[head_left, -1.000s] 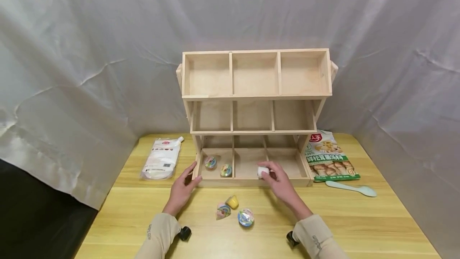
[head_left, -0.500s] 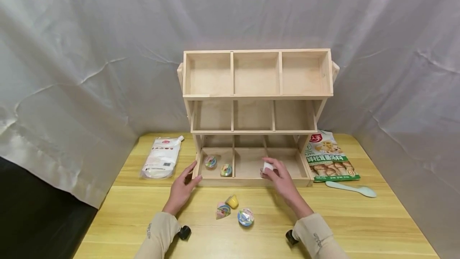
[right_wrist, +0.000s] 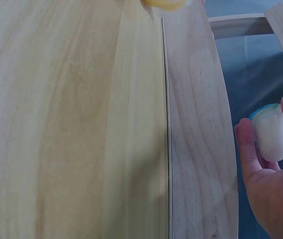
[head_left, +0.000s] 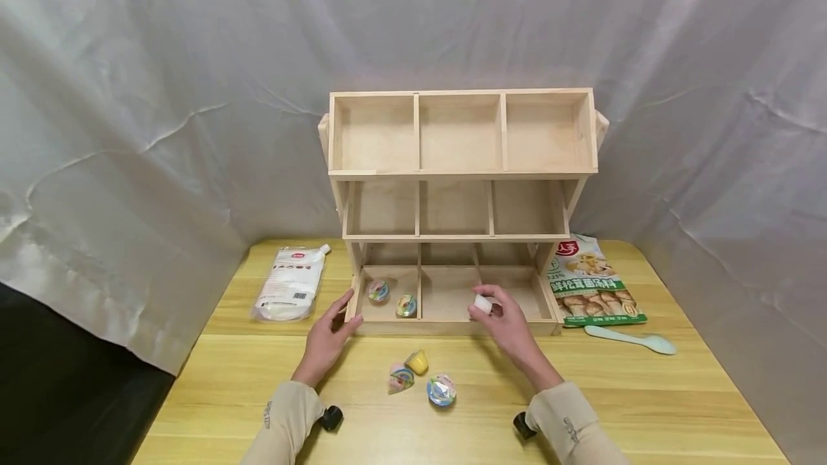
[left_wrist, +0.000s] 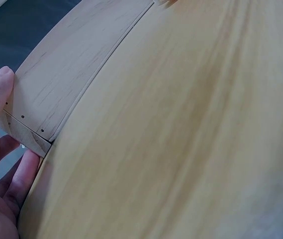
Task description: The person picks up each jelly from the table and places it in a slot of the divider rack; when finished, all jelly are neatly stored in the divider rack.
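Note:
The right hand (head_left: 512, 329) pinches a small white jelly cup (head_left: 482, 303) over the bottom tier of a wooden three-tier box (head_left: 452, 328), near the divider between its middle and right compartments. In the right wrist view the white cup (right_wrist: 273, 133) sits between thumb and fingers, its blue-edged lid turned up. At the box's lower left corner the left hand (head_left: 326, 343) rests with thumb and fingers spread around the edge; in the left wrist view its fingers touch the wooden corner (left_wrist: 26, 134). Two lidded cups (head_left: 378, 292) (head_left: 406, 306) lie in the bottom left compartment.
On the table before the box lie a yellow cup (head_left: 417, 362), a pink one (head_left: 400, 378) and a blue-rimmed one (head_left: 442, 390). A white spouted pouch (head_left: 292, 284) lies left; a green-and-white mushroom packet (head_left: 594, 282) and a pale spoon (head_left: 631, 339) lie right.
Within the right hand the white cup has turned, and the hand has shifted slightly to the right over the bottom tier. The left hand stays at the box corner.

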Demonstrator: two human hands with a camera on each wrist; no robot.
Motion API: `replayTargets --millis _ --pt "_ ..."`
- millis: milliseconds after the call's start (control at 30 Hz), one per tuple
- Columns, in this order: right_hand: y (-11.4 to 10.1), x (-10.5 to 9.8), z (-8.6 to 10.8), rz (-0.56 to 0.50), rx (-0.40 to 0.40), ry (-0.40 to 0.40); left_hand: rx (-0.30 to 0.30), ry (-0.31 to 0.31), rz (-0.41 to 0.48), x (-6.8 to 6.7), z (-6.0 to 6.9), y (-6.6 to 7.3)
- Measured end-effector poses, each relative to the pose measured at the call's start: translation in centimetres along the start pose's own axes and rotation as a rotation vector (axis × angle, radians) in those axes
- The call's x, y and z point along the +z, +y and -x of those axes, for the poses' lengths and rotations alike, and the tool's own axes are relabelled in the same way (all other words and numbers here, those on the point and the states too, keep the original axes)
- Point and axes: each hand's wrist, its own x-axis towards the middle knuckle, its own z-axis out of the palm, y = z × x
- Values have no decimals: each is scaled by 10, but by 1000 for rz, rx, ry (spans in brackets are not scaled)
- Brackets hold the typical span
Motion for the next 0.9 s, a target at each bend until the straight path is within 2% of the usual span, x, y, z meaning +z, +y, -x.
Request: replayTargets --millis 367,900 --pt "-5 2 -1 -12 15 4 3 10 -2 0 -1 -1" --pt "-14 7 0 18 56 52 -7 4 -1 0 0 0"
